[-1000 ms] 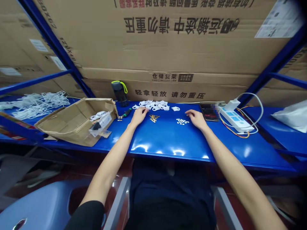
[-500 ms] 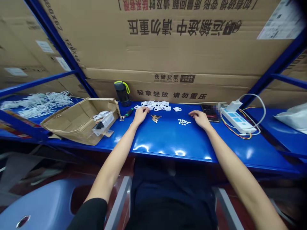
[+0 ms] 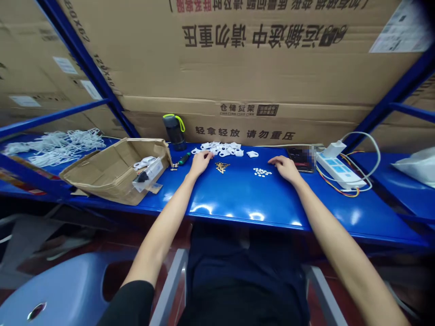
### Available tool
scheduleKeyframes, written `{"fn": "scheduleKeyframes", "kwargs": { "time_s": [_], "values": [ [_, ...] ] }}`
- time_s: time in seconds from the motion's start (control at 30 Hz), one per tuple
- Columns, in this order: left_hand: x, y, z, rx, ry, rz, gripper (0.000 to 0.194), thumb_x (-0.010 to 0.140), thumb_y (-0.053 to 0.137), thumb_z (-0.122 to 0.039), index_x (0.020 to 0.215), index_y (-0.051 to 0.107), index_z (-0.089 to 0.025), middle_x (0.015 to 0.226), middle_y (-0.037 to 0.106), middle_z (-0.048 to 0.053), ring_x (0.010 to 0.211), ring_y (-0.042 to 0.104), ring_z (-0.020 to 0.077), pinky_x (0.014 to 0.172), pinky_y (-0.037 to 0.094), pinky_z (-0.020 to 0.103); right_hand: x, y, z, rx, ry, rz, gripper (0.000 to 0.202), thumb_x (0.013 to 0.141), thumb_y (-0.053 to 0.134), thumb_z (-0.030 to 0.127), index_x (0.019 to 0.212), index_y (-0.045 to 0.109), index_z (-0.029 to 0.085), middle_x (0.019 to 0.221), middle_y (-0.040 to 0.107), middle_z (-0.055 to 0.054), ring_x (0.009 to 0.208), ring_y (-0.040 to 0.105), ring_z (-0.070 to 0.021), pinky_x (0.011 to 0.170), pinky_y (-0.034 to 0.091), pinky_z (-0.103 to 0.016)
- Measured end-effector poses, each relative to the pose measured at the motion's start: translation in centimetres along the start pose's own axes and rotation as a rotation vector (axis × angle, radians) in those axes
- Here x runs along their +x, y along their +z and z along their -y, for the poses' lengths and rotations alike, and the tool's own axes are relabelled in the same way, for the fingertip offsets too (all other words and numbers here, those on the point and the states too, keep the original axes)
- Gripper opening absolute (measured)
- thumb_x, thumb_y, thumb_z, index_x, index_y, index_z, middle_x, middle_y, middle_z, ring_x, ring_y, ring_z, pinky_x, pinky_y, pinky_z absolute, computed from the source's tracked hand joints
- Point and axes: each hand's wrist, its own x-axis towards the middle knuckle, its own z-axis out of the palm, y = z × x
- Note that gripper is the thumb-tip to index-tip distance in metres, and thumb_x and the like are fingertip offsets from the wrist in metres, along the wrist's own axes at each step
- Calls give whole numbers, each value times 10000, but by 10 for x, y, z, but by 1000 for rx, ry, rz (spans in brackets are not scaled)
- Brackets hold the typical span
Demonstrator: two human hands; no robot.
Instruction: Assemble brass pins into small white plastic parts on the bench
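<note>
My left hand [image 3: 201,164] rests on the blue shelf at the near edge of a pile of white plastic parts [image 3: 228,149]. Its fingers are loosely bent and apart, with nothing visible in them. To the right of that hand lies a small heap of brass-coloured screw-like pieces [image 3: 222,167]. My right hand [image 3: 284,167] lies with fingers stretched out toward the left, open and holding nothing. Several small white round pieces [image 3: 262,172] lie scattered just left of it. One white part [image 3: 252,154] sits apart from the pile.
An open cardboard box [image 3: 102,174] with bagged items stands at left. Behind it are a dark bottle [image 3: 175,133] and a green-handled screwdriver [image 3: 184,158]. A phone [image 3: 301,159] and a power strip [image 3: 341,172] with looped cables lie at right. Blue rack posts flank the shelf.
The view has shifted very slightly. Both hands and the small parts stay where they were.
</note>
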Motion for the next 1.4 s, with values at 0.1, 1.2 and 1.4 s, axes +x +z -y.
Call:
{"fn": "scheduleKeyframes", "kwargs": {
  "time_s": [0.1,1.2,1.4],
  "values": [
    [0,0,-1,-7,4,7,331,1023,494,-347,929,770,-191,957,806,57,971,726,262,961,525,381,0,-1,2,0,1,7,388,861,453,73,964,804,203,995,758,-75,939,710,-230,960,548,-387],
    [-19,-12,-33,124,389,275,368,912,721,-590,975,797,-235,957,702,55,883,645,220,828,511,363,-8,-1,25,-83,-146,-60,266,934,513,246,979,775,225,1021,766,-76,910,688,-262,917,534,-433],
    [-19,-16,-28,203,433,330,616,777,845,-621,1277,726,-280,1252,666,86,1184,608,309,1060,478,454,-13,-4,40,-98,-231,107,314,989,576,465,1093,775,244,1134,737,-101,1074,659,-302,1003,508,-476]
  ]
}}
